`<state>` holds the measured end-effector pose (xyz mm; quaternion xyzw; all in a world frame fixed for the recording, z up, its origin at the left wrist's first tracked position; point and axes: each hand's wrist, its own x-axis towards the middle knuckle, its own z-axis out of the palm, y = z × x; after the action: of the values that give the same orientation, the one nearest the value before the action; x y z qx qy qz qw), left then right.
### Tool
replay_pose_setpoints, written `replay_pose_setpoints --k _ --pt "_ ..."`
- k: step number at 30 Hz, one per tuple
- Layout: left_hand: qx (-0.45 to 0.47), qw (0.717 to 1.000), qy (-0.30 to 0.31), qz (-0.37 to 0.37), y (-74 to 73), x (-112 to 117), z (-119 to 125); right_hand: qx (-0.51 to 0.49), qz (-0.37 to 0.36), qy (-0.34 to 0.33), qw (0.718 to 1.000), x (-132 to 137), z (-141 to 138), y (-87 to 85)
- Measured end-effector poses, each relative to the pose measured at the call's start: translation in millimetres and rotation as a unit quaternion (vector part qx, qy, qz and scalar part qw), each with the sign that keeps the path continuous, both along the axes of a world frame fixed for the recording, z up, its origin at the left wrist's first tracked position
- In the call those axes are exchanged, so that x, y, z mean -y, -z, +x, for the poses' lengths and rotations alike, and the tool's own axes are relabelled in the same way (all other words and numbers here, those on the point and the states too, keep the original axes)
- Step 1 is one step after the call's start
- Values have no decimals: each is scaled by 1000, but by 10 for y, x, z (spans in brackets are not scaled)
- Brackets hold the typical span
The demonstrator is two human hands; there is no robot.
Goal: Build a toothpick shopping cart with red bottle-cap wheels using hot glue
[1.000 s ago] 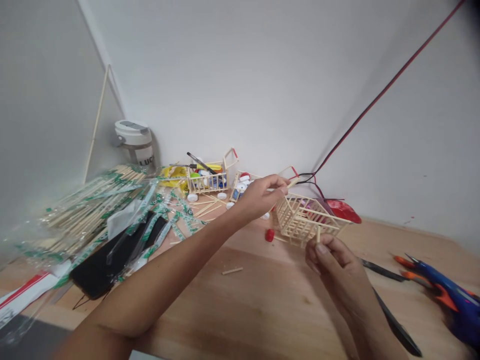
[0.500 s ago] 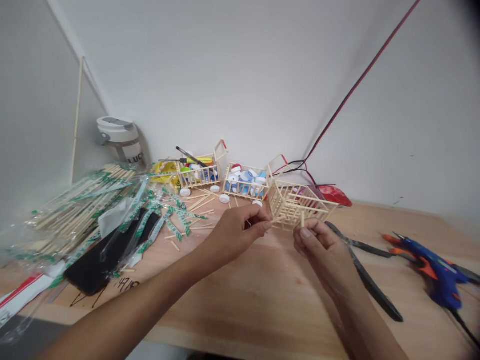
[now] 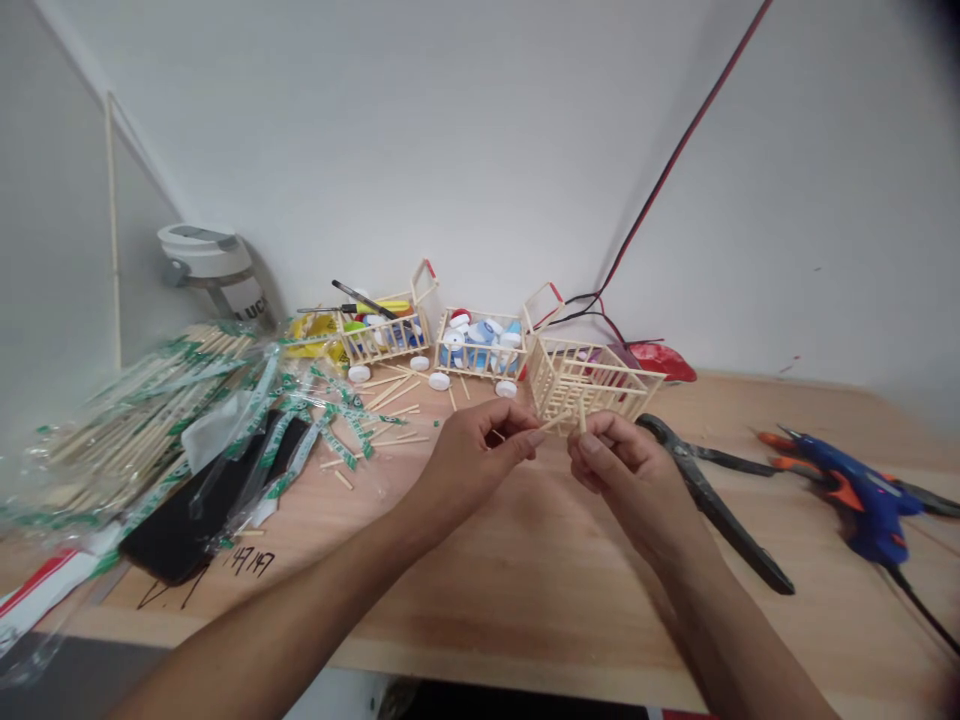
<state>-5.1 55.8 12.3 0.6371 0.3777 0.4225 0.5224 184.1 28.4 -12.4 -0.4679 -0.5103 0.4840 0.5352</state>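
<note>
Craft workspace: wooden bench (image 3: 525, 620), hot glue gun (image 3: 874, 510), pliers (image 3: 712, 500), bundled sticks (image 3: 142, 430), stick-built carts (image 3: 480, 358)

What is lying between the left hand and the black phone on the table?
In the head view, loose wooden sticks and a green-printed wrapper strip lie on the table between the left hand and the black phone.

Just in front of a small wooden-stick cart frame (image 3: 592, 385), the left hand (image 3: 480, 465) pinches a short stick (image 3: 550, 423), the right hand (image 3: 626, 470) grips an upright stick (image 3: 582, 415), and black-handled pliers (image 3: 712, 505) lie to the frame's right.
</note>
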Motion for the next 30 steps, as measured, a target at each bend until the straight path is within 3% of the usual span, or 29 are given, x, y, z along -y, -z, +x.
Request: replay_pose_setpoints --k 30 --pt "-1 1000 -10 27 -2 -7 -76 41 3 -5 999 34 -69 -58"
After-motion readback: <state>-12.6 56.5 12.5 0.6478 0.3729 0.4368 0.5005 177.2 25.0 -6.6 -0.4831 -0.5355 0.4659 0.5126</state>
